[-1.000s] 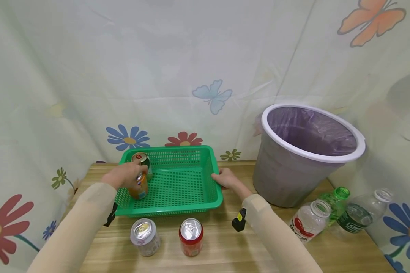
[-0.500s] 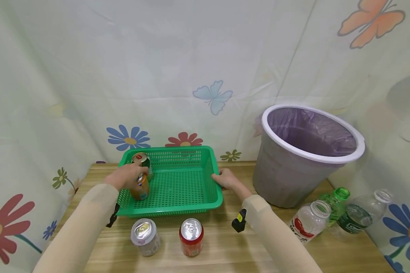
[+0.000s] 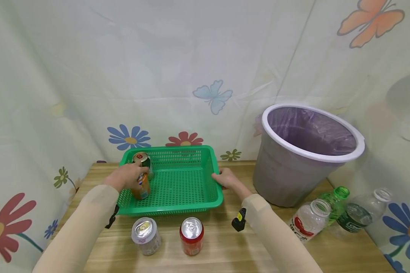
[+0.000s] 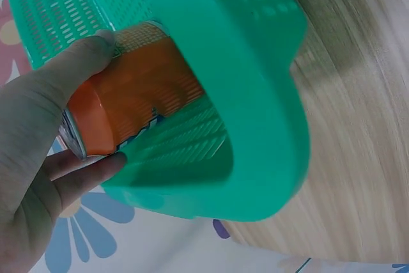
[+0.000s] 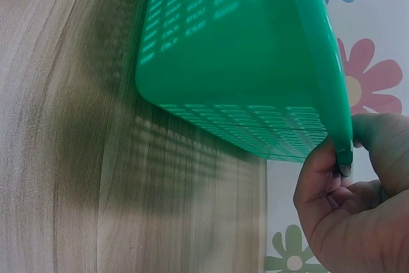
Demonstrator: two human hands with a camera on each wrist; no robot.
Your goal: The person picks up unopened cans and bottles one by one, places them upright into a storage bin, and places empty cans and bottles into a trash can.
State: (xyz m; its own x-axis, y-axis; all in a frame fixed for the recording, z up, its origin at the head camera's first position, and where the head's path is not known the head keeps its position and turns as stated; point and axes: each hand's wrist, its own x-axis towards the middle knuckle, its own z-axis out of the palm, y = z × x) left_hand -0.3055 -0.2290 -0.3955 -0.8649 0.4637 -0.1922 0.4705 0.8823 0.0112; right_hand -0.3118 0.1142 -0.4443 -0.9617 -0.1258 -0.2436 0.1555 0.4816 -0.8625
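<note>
Inside the left end of a green plastic basket [image 3: 177,209] stands an orange can [image 3: 141,189], and my left hand [image 3: 124,177] holds it around its upper part. In the left wrist view the thumb and fingers lie on opposite sides of the orange can [image 4: 137,84]. Just behind it in the basket is a dark can with a gold-rimmed top [image 3: 141,157], partly hidden by the hand. My right hand [image 3: 227,178] pinches the basket's right rim; the right wrist view shows thumb and curled fingers gripping the rim [image 5: 342,107].
In front of the basket stand a pale can [image 3: 146,236] and a red can [image 3: 191,236]. To the right is a grey bin [image 3: 287,178] with a purple liner. Beside it stand a clear bottle [image 3: 311,220], a green bottle [image 3: 338,201] and a clear bottle with green label [image 3: 358,214].
My left hand and the orange can have shifted very slightly to the right inside the basket. The right hand has stayed on the rim.
</note>
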